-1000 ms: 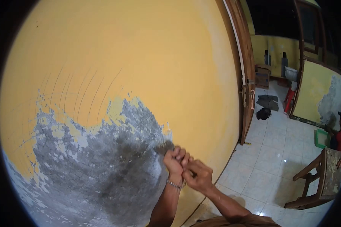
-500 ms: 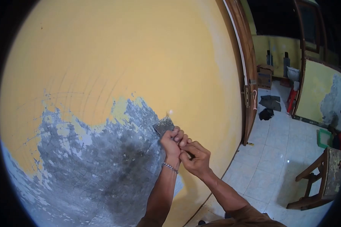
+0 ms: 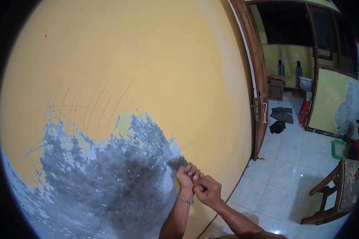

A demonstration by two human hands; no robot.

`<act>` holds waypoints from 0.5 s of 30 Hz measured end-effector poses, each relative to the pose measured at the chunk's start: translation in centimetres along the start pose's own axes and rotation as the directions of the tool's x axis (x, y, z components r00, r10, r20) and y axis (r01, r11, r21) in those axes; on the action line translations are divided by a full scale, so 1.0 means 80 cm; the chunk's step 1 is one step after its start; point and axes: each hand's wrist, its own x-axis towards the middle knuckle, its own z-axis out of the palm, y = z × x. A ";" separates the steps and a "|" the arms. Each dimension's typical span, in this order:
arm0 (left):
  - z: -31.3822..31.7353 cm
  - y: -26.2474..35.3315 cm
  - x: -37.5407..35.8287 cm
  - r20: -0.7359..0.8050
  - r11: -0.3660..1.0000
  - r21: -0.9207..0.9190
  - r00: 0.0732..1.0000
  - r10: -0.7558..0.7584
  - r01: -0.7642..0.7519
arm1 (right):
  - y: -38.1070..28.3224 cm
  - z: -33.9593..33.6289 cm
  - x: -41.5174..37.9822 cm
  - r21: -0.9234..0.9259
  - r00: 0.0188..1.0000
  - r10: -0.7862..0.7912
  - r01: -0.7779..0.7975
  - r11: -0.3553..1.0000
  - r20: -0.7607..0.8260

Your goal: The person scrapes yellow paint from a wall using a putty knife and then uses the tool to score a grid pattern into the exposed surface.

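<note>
Both of my hands are closed around one scraper [image 3: 177, 162], whose flat grey blade lies against the wall at the right edge of the bared patch. My left hand [image 3: 184, 177], with a chain bracelet at its wrist, grips it close behind the blade. Just below and to the right, my right hand [image 3: 208, 190] is wrapped round the rear end; the handle is mostly hidden by fingers. Yellow paint [image 3: 159, 71] covers the upper wall, and the grey bared patch [image 3: 103, 191] has a ragged upper border with thin scratch lines above it.
A brown wooden door [image 3: 259, 79] stands at the wall's right end. On the tiled floor [image 3: 263, 187] are a wooden bench [image 3: 339, 191], a green tray [image 3: 340, 149] and dark cloths [image 3: 281, 114]. A cardboard box [image 3: 275, 89] sits farther back.
My hands and the scraper have moved downward along the wall. A newly bared grey strip shows where the blade was, at the patch's right edge. The view has shifted slightly.
</note>
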 end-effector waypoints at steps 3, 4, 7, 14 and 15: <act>0.024 0.018 0.012 -0.058 0.999 0.036 0.998 0.010 -0.008 | -0.002 0.002 0.021 -0.117 0.991 0.100 -0.089 0.989 0.090; 0.042 0.028 0.017 -0.034 0.996 0.078 0.999 0.033 -0.030 | -0.007 0.001 0.039 -0.094 0.991 0.104 -0.096 0.991 0.086; 0.055 0.026 0.019 0.047 0.999 0.026 0.998 0.044 -0.045 | -0.008 -0.005 0.048 -0.048 0.993 0.115 -0.114 0.992 0.023; 0.037 0.031 0.025 -0.007 0.999 -0.011 1.000 0.029 -0.029 | 0.008 0.008 0.043 0.035 0.997 0.060 -0.062 0.997 0.044; 0.041 0.029 0.020 -0.011 0.999 -0.013 0.999 0.033 -0.033 | 0.006 0.006 0.043 0.038 0.997 0.060 -0.062 0.997 0.048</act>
